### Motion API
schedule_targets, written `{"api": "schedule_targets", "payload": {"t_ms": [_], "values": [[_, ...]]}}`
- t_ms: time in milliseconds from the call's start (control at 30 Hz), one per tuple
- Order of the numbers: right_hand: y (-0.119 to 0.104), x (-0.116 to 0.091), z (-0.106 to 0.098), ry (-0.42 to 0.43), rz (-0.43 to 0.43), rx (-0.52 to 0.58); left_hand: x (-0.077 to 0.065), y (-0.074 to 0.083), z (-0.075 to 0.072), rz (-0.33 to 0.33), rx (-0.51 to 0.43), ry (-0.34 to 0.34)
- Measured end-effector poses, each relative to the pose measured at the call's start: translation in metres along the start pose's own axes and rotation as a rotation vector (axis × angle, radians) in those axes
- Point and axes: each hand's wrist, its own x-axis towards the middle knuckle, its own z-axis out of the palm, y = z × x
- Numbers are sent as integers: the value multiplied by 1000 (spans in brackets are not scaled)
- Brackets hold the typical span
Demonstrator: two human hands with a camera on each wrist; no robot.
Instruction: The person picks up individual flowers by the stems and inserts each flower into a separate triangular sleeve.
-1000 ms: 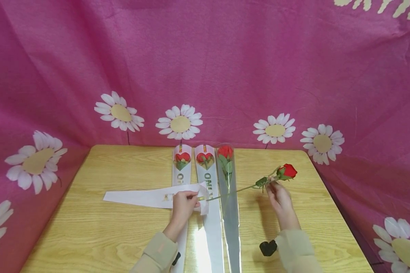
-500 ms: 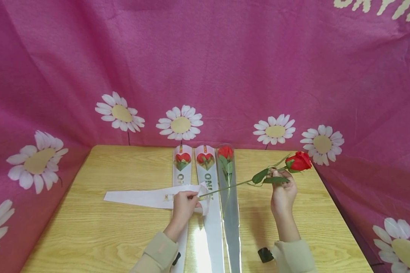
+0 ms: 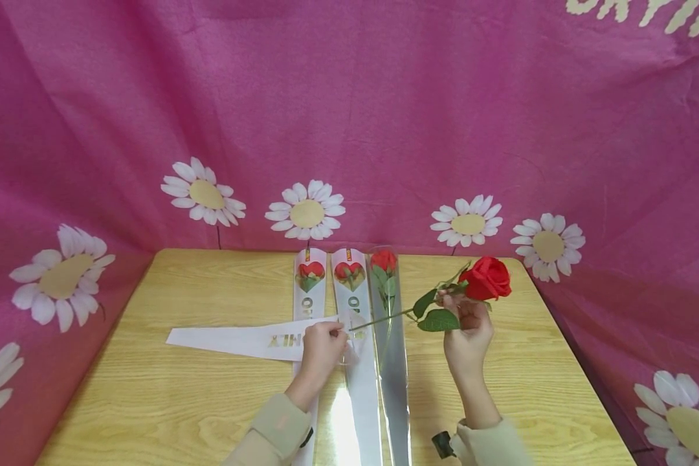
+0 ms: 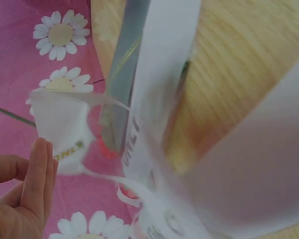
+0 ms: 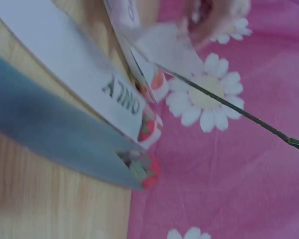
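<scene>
My left hand (image 3: 320, 349) pinches the wide end of a white, tapered flower sleeve (image 3: 227, 340) with gold lettering. The sleeve lies crosswise over the others, its narrow tip pointing left; in the left wrist view its mouth gapes beside the fingers (image 4: 37, 174). My right hand (image 3: 468, 336) holds a red artificial rose (image 3: 488, 278) by the stem just under the bloom. Green leaves hang near the fingers. The stem (image 5: 224, 102) slants left and down, its bare end right at the sleeve's mouth in the right wrist view.
Two white sleeves with heart windows, each holding a rose, lie lengthwise on the wooden table (image 3: 210, 408): a left one (image 3: 310, 304) and a middle one (image 3: 361, 388). Right of them lies a clear-fronted grey sleeve (image 3: 393, 382) with a rose. A pink daisy-print cloth (image 3: 384, 129) surrounds the table.
My right hand has risen and then shifted left, turning the rose's bloom toward the head camera. The stem end has moved to the sleeve's mouth. My left hand has moved slightly right.
</scene>
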Motion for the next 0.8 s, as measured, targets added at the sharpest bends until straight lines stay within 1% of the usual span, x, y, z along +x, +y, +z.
{"api": "schedule_targets", "payload": {"t_ms": [33, 233, 400, 467, 633, 700, 800], "values": [[1, -3, 3, -13, -4, -1, 0, 1, 1, 20, 15, 5], [7, -14, 16, -36, 13, 5, 3, 7, 4, 74, 69, 27], [13, -19, 20, -49, 17, 44, 5, 13, 3, 87, 93, 45], [16, -21, 21, -50, 25, 42, 5, 14, 2, 92, 95, 50], [24, -26, 24, -38, 89, -5, 7, 18, 0, 118, 101, 61], [27, -29, 25, -37, 127, -20, 8, 20, -1, 127, 92, 63], [33, -32, 26, -57, 164, -47, 8, 24, -1, 145, 81, 71]]}}
